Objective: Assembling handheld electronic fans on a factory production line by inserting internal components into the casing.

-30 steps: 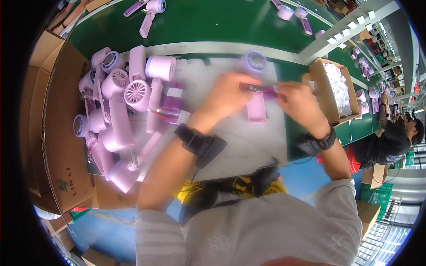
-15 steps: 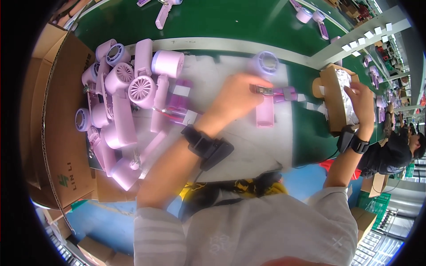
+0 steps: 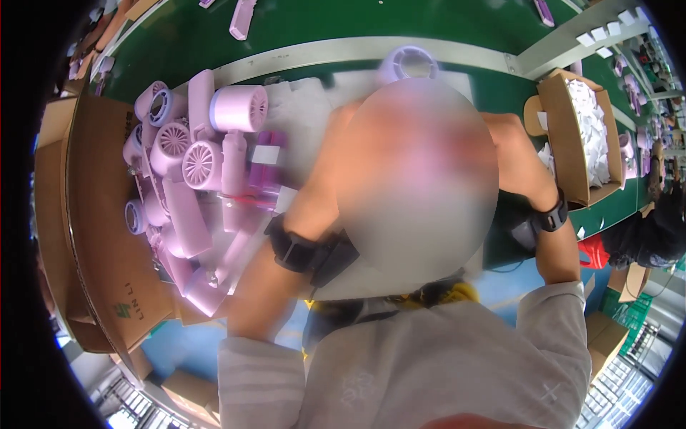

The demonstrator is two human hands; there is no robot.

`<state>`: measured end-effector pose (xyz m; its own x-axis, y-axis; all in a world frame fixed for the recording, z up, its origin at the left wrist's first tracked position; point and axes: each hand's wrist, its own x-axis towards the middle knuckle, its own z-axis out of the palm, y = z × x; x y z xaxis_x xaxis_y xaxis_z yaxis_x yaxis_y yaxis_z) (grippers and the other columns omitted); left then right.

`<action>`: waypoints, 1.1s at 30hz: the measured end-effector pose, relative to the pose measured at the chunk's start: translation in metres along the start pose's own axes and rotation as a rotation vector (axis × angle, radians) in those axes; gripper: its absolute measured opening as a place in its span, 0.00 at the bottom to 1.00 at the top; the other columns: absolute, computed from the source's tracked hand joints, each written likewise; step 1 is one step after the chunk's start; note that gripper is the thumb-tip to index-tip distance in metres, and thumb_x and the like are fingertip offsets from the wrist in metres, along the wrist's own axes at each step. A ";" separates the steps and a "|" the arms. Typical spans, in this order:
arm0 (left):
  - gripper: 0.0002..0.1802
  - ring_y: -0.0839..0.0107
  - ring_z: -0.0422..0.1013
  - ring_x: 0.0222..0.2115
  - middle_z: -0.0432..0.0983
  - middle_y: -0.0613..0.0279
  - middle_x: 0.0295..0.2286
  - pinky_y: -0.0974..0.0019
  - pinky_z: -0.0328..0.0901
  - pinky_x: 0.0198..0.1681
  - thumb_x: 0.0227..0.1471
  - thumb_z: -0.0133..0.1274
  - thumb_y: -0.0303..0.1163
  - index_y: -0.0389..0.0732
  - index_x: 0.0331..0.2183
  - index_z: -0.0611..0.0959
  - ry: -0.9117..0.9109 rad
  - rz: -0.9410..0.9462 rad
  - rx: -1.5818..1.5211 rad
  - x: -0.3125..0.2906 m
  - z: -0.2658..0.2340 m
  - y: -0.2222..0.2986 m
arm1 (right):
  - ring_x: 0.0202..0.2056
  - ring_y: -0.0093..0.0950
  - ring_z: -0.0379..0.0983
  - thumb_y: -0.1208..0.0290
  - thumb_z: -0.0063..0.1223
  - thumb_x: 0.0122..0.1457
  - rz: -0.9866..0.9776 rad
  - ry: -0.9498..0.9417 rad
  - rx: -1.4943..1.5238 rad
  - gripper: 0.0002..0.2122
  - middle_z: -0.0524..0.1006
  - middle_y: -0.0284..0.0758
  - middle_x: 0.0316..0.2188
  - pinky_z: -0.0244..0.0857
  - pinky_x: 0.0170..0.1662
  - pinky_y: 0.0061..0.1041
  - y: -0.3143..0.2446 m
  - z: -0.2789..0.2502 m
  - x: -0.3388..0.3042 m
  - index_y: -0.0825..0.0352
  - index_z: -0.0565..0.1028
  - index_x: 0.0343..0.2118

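Both my hands are raised over the white foam mat (image 3: pixel 304 100). A round blurred patch covers their fingers, so their grip is hidden. My left hand (image 3: pixel 330 171) reaches in from the left, and my right hand (image 3: pixel 511 151) comes from the right. Just beyond the patch shows the ring-shaped head of a pink-and-lilac handheld fan (image 3: pixel 389 66). A smeared pink tone lies between the hands inside the patch. To the left, several pink fan bodies (image 3: pixel 239 109) are heaped, with purple wrapped parts with white labels (image 3: pixel 266 155) beside them.
A tall cardboard carton (image 3: pixel 107 236) stands at the left edge. On the right sits an open cardboard box (image 3: pixel 564 143) full of white paper pieces (image 3: pixel 590 132). A metal rail (image 3: pixel 321 53) crosses the green table (image 3: pixel 314 21). Another person in dark clothing (image 3: pixel 647 232) is at far right.
My right hand has left the box of white paper pieces and moved left, close to my left hand. The view has shifted, and a blurred patch now covers the fingers.
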<state>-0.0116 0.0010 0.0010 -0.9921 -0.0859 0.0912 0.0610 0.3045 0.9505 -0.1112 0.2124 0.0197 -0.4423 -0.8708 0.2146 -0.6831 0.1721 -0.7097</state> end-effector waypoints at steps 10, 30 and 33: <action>0.18 0.70 0.76 0.34 0.79 0.57 0.38 0.71 0.70 0.39 0.41 0.54 0.17 0.36 0.39 0.85 -0.005 -0.011 -0.017 -0.001 -0.009 0.005 | 0.30 0.20 0.73 0.77 0.58 0.52 0.433 -0.354 0.747 0.19 0.78 0.34 0.32 0.68 0.33 0.21 -0.007 -0.008 0.001 0.70 0.72 0.48; 0.16 0.72 0.77 0.35 0.79 0.57 0.37 0.72 0.71 0.39 0.45 0.60 0.21 0.34 0.40 0.84 -0.001 -0.015 0.015 -0.003 -0.013 0.007 | 0.33 0.35 0.73 0.74 0.69 0.38 0.055 0.101 -0.090 0.40 0.69 0.39 0.39 0.72 0.34 0.29 -0.050 0.051 -0.013 0.62 0.63 0.59; 0.15 0.71 0.77 0.35 0.79 0.57 0.37 0.72 0.71 0.39 0.45 0.60 0.21 0.34 0.40 0.84 0.006 -0.009 0.009 -0.003 -0.014 0.007 | 0.34 0.36 0.73 0.77 0.66 0.38 0.065 0.099 -0.060 0.38 0.69 0.39 0.40 0.72 0.34 0.29 -0.048 0.049 -0.012 0.62 0.65 0.57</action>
<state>-0.0067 -0.0102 0.0117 -0.9920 -0.0938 0.0847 0.0515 0.3120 0.9487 -0.0445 0.1924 0.0189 -0.5405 -0.8074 0.2367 -0.6833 0.2570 -0.6834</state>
